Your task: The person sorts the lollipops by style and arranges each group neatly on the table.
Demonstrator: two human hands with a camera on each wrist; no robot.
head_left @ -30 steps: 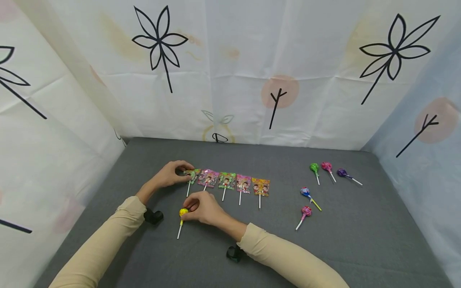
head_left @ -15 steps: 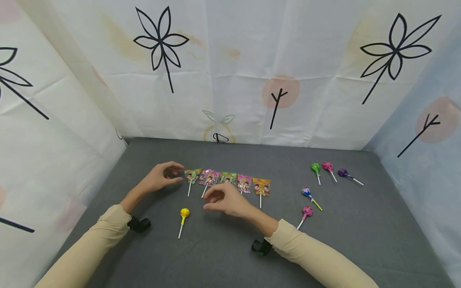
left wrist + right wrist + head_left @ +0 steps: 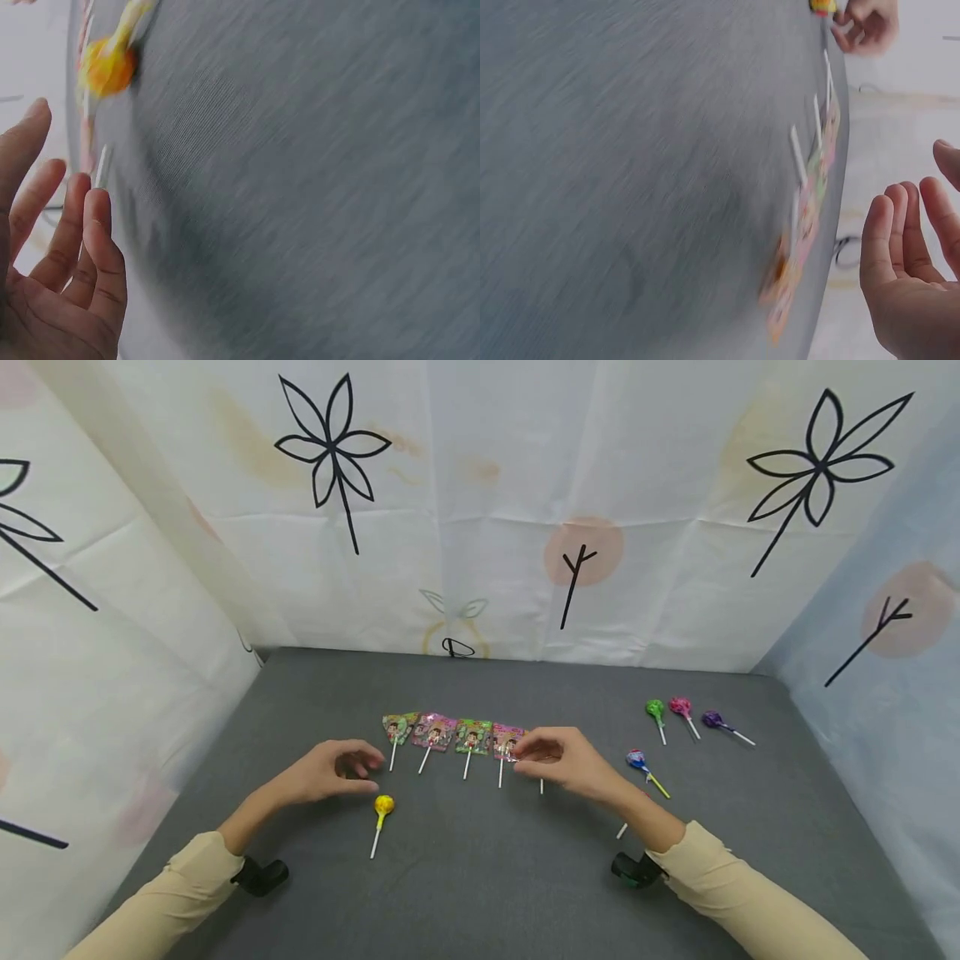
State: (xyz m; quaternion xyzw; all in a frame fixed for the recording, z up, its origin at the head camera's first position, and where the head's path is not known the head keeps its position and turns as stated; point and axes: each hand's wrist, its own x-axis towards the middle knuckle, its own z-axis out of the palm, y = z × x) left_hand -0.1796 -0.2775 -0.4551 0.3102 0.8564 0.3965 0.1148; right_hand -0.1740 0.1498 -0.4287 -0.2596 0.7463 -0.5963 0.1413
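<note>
My left hand (image 3: 333, 770), empty with fingers loosely bent, hovers just left of a yellow round lollipop (image 3: 384, 805) lying on the grey table. In the left wrist view the same lollipop (image 3: 109, 69) is blurred, beyond the fingertips. Over the right end of a row of flat-wrapped lollipops is my right hand (image 3: 576, 763), also empty and loosely bent. From the left, the row shows a green packet (image 3: 400, 727), a pink one (image 3: 433, 732), a green one (image 3: 473, 737) and a pink one (image 3: 507, 741). My right hand mostly hides the orange packet (image 3: 784, 292).
On the right lie round lollipops: green (image 3: 655, 709), pink (image 3: 680, 706), purple (image 3: 713, 719) and blue (image 3: 636, 759). Behind my right forearm another one is hidden except for its white stick (image 3: 622, 831). White patterned cloth (image 3: 495, 485) hangs behind the grey table (image 3: 480, 877).
My right hand has let go of the yellow lollipop and moved right across the row. My left hand has left the green packet and come back toward me.
</note>
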